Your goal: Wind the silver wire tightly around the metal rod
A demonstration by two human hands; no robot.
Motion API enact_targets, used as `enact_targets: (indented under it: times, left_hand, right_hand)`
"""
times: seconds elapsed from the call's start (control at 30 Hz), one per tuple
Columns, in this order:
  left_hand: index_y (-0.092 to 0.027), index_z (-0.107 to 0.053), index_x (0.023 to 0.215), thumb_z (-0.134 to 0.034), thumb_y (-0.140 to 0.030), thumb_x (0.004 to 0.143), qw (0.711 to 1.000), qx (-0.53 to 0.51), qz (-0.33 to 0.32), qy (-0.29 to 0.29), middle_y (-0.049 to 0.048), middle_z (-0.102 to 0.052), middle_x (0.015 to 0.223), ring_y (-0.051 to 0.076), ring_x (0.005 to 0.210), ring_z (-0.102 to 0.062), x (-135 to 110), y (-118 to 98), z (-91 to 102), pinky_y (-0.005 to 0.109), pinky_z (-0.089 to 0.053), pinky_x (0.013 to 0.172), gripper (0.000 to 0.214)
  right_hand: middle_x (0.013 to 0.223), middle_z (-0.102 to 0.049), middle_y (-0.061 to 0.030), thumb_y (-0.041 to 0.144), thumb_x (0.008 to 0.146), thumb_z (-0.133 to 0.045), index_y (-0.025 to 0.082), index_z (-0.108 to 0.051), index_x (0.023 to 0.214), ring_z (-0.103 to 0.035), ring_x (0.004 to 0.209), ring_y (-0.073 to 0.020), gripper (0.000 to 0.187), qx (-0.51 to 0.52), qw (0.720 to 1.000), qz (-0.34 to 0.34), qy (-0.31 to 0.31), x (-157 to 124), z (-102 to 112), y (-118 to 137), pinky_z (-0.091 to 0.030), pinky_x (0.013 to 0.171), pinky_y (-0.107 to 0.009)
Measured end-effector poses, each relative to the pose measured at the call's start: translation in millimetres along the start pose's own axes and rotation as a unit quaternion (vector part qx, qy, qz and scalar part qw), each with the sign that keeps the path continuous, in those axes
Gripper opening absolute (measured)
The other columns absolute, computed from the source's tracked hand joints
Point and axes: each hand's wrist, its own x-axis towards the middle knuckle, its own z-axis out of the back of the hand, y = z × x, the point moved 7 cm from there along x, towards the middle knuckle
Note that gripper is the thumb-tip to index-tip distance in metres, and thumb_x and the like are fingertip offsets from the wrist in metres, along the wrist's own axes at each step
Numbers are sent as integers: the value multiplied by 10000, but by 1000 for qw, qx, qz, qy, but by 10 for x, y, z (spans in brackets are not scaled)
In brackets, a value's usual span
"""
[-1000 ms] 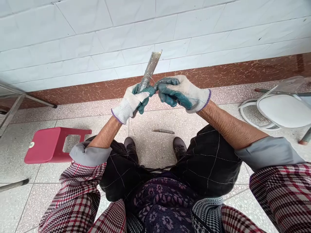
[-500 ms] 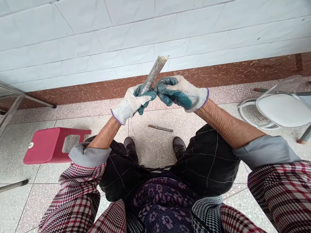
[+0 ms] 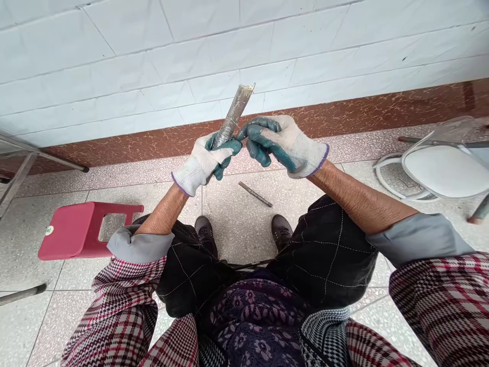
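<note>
My left hand (image 3: 206, 159), in a white glove with green palm, is closed round a grey metal tube (image 3: 234, 113) wound with thin wire, held upright and tilted to the right in front of me. My right hand (image 3: 280, 142), gloved the same way, pinches at the tube's wire-wrapped part just right of my left thumb. A thin wire strand shows between the fingertips and the tube. A short grey rod (image 3: 255, 194) appears below the hands, over the floor between my shoes.
A red plastic stool (image 3: 82, 229) lies on the speckled tile floor at my left. A white chair seat (image 3: 443, 173) with a metal frame stands at the right. Metal legs (image 3: 23, 168) reach in from the far left. A white tiled wall with a brown skirting is ahead.
The tube tipped right, then came back more upright. The short rod below the hands has turned from level to slanted. Both hands stay closed at the tube.
</note>
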Motion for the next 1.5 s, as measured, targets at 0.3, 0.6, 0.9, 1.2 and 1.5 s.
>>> enact_targets:
  times: [0.3,0.6,0.9,1.2,1.5]
  left_hand:
    - [-219,-585,876,-881,-477,756,1000,-25,-17,-4,-66,-485,566,69,386,-370,-27,-68,-38,208,-345,302,411]
    - [-204,-614,869,-841,-404,761,1000,-25,2,-14,-65,-498,570,68,392,-386,-46,-25,-56,204,-359,311,321]
    - [-224,-574,879,-843,-431,769,1000,-22,-10,-13,-71,-492,556,68,392,-380,12,29,12,202,-349,328,357]
    - [-211,-587,853,-844,-412,756,1000,-18,-11,-13,-64,-500,562,63,389,-381,-36,-46,-10,202,-361,311,341]
    - [-219,-594,859,-812,-346,797,1000,-16,-25,-6,-63,-509,568,78,380,-402,-18,-26,-22,207,-345,313,259]
  right_hand:
    - [561,-584,19,215,877,-772,182,-697,780,-455,436,-92,127,6,999,-34,-25,-13,-16,10,-394,355,-219]
    - [587,-549,18,242,910,-811,224,-642,752,-431,478,-87,232,-63,996,-41,-53,-21,63,-43,-350,349,-204]
    - [680,-686,-14,242,902,-792,223,-664,822,-518,511,-104,152,-36,999,-34,-16,-46,-8,18,-476,427,-238]
    - [671,-675,-32,200,878,-755,225,-685,783,-525,500,-123,121,-31,998,-49,-22,-62,-16,24,-474,411,-277]
    - [643,-645,-8,193,881,-755,220,-641,793,-501,498,-104,147,-25,998,-36,-44,-74,-16,-12,-463,418,-243]
